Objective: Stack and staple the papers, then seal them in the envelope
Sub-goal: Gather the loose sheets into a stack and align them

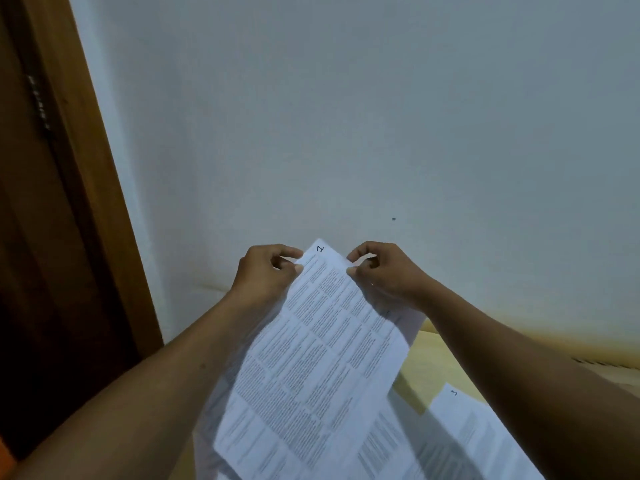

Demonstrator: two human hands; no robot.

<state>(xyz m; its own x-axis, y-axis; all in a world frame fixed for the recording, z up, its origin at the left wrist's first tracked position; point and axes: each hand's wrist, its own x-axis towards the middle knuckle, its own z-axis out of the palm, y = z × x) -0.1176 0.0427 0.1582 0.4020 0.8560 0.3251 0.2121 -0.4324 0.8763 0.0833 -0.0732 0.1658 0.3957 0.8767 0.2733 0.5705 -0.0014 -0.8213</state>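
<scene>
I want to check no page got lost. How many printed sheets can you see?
3: one held up by the left hand and right hand, held sheet; one beneath it; one at right on the table. More may be hidden.

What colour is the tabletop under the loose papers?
Pale yellow tabletop, clearest in the head view, right of the held sheet.

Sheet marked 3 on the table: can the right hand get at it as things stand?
Probably not yet: the right hand is pinching the held sheet together with the left hand. The sheet marked 3 lies uncovered below the right forearm.
</scene>
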